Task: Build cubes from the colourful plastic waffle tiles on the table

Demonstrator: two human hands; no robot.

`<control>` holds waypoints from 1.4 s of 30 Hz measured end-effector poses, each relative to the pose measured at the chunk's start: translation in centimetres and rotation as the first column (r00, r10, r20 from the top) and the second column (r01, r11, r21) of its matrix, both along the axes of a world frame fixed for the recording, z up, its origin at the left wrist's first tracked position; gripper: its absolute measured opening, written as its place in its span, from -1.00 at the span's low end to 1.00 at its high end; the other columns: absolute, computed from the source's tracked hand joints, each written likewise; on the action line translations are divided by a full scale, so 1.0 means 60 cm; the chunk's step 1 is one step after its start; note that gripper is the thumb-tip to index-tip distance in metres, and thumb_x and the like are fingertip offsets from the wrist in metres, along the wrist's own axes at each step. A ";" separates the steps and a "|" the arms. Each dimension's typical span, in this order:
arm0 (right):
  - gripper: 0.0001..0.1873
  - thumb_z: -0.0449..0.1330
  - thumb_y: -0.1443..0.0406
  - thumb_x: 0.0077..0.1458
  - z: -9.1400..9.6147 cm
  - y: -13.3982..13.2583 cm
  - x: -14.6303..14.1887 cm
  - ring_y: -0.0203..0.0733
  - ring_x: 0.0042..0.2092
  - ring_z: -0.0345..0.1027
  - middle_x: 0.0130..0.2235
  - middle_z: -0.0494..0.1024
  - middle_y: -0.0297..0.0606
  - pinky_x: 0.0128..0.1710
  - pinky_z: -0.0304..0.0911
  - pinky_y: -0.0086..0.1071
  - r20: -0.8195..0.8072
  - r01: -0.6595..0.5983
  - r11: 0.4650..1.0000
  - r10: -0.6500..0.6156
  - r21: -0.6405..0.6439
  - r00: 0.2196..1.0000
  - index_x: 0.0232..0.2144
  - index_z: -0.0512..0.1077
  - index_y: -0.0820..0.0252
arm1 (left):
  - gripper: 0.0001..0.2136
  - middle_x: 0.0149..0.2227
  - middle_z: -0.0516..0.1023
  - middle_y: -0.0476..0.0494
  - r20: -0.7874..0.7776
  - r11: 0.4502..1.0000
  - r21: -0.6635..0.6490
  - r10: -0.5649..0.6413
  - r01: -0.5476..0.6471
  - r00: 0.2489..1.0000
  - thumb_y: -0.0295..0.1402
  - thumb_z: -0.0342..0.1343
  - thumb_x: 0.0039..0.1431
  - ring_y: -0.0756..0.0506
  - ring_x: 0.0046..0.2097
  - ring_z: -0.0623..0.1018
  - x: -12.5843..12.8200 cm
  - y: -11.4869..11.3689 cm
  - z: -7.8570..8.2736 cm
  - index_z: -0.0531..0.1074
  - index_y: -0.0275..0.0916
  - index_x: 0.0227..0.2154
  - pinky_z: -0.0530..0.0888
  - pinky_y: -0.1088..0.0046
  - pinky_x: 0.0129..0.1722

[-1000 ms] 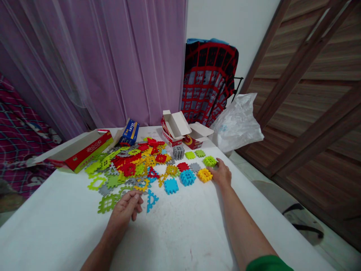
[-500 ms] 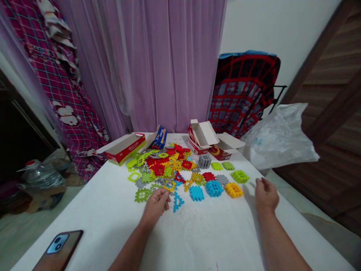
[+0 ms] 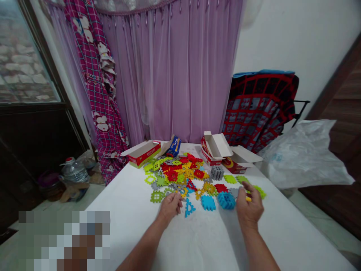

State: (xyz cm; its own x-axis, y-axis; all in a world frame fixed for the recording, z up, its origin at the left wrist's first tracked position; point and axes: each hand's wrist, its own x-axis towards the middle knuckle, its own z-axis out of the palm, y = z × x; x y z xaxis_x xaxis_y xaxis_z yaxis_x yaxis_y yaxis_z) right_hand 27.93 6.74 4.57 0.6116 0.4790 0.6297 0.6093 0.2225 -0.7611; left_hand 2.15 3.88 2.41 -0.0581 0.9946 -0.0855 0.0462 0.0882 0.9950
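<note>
My left hand (image 3: pixel 170 205) rests on the table at the front edge of the pile, its fingers curled together, with no piece visible in them. Just right of it lies a blue triangular building piece (image 3: pixel 190 208), apart from the fingers. My right hand (image 3: pixel 249 207) is above the right-hand pieces, thumb and fingers apart. Mostly hidden behind it is a yellow assembled piece (image 3: pixel 248 199); whether the hand touches it I cannot tell. Left of this hand are a round blue assembled piece (image 3: pixel 226 201) and a flat blue square piece (image 3: pixel 208 203). A lime-green assembled piece (image 3: pixel 260 192) shows beyond the hand.
A heap of mixed interlocking pieces (image 3: pixel 172 174) covers the table's middle. Behind it stand an open red box (image 3: pixel 145 154), a blue box (image 3: pixel 174 146) and two more open red boxes (image 3: pixel 211 160). A grey cube (image 3: pixel 217 173) stands nearby. A plastic bag (image 3: pixel 301 158) bulges at the right edge.
My right hand has moved left from the table's right side to above the yellow piece, and its fingers have spread. My left hand stays by the blue triangle. The view has shifted.
</note>
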 end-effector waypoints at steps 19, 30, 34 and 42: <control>-0.75 0.09 0.18 0.11 0.036 0.021 -0.078 -0.14 -0.28 0.47 -0.29 0.60 -0.21 -0.23 0.38 -0.30 0.091 -0.285 0.957 0.280 0.052 0.956 -0.33 0.53 0.14 | -0.46 0.21 0.36 -0.26 -0.785 0.966 0.176 0.255 -0.190 0.565 -0.04 0.09 0.05 -0.30 0.26 0.27 -0.213 0.249 0.069 0.36 -0.14 0.09 0.15 0.02 0.22; -0.76 0.10 0.18 0.08 0.045 0.018 -0.084 -0.20 -0.39 0.45 -0.35 0.61 -0.25 -0.33 0.37 -0.38 0.098 -0.300 0.954 0.297 0.018 0.950 -0.37 0.54 0.14 | -0.52 0.15 0.43 -0.32 -0.866 0.971 0.081 0.180 -0.224 0.468 -0.02 -0.02 0.14 -0.43 0.20 0.33 -0.138 0.227 0.044 0.39 -0.09 0.07 0.18 -0.34 0.06; -0.76 0.10 0.19 0.07 0.054 0.014 -0.091 -0.21 -0.41 0.43 -0.37 0.60 -0.24 -0.36 0.36 -0.39 0.104 -0.321 0.947 0.316 0.031 0.943 -0.38 0.54 0.15 | -0.71 0.11 0.48 -0.19 -0.848 0.979 0.151 0.201 -0.140 0.490 -0.23 0.02 0.16 -0.32 0.17 0.38 -0.122 0.183 0.035 0.50 -0.08 -0.08 0.25 -0.16 0.10; -0.73 0.10 0.17 0.06 0.062 0.005 -0.090 -0.21 -0.40 0.42 -0.37 0.60 -0.21 -0.34 0.34 -0.38 0.054 -0.334 0.942 0.333 0.016 0.941 -0.37 0.54 0.19 | -0.74 0.09 0.49 -0.20 -0.781 0.940 0.338 0.258 0.038 0.568 -0.35 0.09 0.12 -0.18 0.17 0.41 -0.112 0.106 0.005 0.53 -0.16 -0.13 0.27 0.15 0.20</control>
State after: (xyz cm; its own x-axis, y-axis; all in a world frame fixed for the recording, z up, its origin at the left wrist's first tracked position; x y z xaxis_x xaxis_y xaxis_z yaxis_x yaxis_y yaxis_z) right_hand 22.52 7.05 8.27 0.3873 0.6339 0.6695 0.5337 0.4380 -0.7234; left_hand -4.57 10.21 2.69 -0.0660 0.9392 0.3371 0.8476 -0.1255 0.5156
